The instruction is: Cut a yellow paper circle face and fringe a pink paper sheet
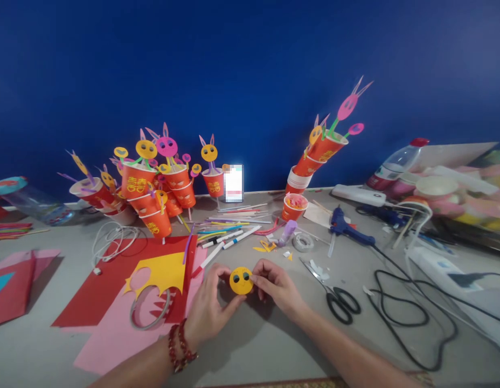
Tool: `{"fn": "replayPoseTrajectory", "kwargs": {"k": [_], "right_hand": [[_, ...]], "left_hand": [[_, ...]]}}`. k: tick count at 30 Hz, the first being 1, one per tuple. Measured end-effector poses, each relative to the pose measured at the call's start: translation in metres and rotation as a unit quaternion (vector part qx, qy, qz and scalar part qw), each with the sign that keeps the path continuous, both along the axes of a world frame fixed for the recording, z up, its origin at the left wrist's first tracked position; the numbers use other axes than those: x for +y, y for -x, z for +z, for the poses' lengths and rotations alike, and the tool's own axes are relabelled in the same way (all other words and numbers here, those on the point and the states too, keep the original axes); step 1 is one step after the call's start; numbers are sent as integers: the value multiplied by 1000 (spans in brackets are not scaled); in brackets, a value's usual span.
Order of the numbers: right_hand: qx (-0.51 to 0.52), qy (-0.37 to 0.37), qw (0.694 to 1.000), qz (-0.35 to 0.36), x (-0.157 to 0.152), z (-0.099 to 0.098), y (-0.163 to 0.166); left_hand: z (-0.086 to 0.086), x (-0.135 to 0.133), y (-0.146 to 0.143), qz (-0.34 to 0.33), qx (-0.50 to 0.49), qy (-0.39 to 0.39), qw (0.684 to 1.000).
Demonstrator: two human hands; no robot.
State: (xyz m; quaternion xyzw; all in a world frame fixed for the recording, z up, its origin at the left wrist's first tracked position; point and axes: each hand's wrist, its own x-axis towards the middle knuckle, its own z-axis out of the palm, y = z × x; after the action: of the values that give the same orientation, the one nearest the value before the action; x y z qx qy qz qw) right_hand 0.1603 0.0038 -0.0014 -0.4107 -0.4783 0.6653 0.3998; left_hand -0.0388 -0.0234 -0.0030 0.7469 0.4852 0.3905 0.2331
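Note:
My left hand [212, 310] and my right hand [276, 285] both pinch a small yellow paper disc [241, 281] with two dark eye dots on it, held just above the grey table [254, 345]. The left fingers curl round the disc's lower left edge. The right fingertips press on its right edge near one eye. A red bead bracelet [179, 345] sits on my left wrist.
Sheets of red, pink and yellow paper [112, 302] with a tape ring lie at the left. Black scissors [339, 302], a blue glue gun [347, 229] and black cables lie at the right. Several markers [229, 234] and orange paper cups [153, 188] with bunny faces stand behind.

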Motion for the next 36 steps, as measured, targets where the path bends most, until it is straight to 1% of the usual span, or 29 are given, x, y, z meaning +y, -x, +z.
{"fn": "replayPoseTrajectory", "kwargs": {"k": [4,11,18,23,27,31,36], "right_hand": [[14,3,1000,12,0,0,0],[12,13,1000,8,-1,4,-1],[15,1,1000,12,-3,6,0],[4,-25,1000,12,-4,3,1],[-1,-49,999,19,-4,0,1],[-6,-72,997,22,-5,-1,1],[-7,-88,995,44,-6,0,2]], "left_hand": [[1,0,0,-4,3,5,1000],[3,0,1,-11,-3,13,1000],[-2,-1,1,-8,-2,17,1000],[-4,0,1,5,-4,-1,1000],[-3,-1,0,-10,-17,15,1000],[2,-2,-1,-30,-48,38,998],[4,-3,-2,-36,-71,49,996]]}}
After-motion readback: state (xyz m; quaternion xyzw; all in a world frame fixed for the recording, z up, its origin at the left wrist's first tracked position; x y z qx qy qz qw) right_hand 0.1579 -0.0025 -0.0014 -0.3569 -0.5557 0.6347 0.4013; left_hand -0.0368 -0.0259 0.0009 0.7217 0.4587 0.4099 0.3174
